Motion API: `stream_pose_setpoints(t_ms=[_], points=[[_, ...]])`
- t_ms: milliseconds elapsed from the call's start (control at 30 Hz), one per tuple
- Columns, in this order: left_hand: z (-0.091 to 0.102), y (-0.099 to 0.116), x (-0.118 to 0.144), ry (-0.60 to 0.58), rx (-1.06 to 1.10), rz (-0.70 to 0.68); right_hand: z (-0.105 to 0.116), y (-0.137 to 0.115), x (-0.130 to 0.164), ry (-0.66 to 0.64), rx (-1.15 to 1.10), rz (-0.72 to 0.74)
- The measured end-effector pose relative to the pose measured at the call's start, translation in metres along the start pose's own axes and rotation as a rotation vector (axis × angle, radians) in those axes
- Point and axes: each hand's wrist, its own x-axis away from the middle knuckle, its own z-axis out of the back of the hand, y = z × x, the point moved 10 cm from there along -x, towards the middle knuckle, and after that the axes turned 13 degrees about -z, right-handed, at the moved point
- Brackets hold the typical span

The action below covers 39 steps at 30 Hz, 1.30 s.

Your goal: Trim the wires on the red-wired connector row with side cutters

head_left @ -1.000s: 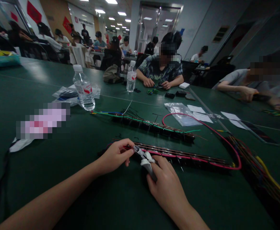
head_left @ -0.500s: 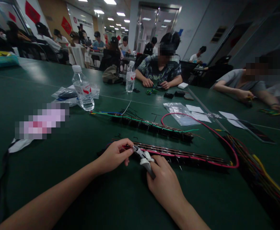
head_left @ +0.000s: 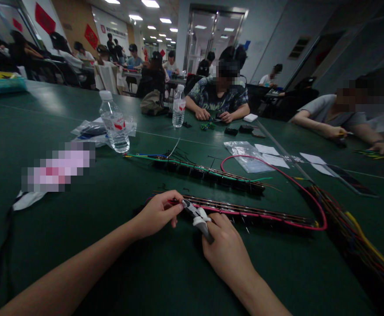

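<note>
I see a dark green table [head_left: 63, 245]. On it lie two wired terminal strips [head_left: 244, 213], the nearer with a pink wire [head_left: 310, 184], a wire bundle [head_left: 353, 232] at right, two water bottles [head_left: 115, 123] farther off, plastic bags [head_left: 247, 156] and paper slips [head_left: 313, 159].

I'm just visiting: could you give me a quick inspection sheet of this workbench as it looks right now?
Surface: dark green table.
Job's things: cutters at the near wire strip; second strip behind.
Clutter: water bottle, plastic bags, paper slips.
Hands: left hand pinches the strip's end; right hand grips the cutters.
Cables: pink wire; coloured bundle on the right.
Surroundings: other people seated at tables.
</note>
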Motion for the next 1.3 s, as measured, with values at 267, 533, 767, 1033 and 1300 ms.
stream_pose_setpoints(t_ms=[267,533,767,1033,1300], points=[[0.0004,-0.0024,0.0,0.004,0.015,-0.003,0.003,-0.0038,0.0037,0.027,-0.005,0.017],[-0.0011,-0.0013,-0.0001,-0.007,0.002,0.0,0.0026,-0.004,0.0053,0.002,0.016,0.021],[-0.001,-0.0022,0.0001,-0.008,0.01,0.004,0.0057,-0.0072,0.0065,-0.006,0.041,0.028],[-0.0011,0.0,-0.0003,-0.009,0.003,-0.006,0.0046,-0.0071,0.0064,-0.014,0.049,0.036],[-0.0014,0.0001,-0.0003,-0.009,0.019,-0.023,0.004,-0.0073,0.0059,-0.012,0.068,0.044]])
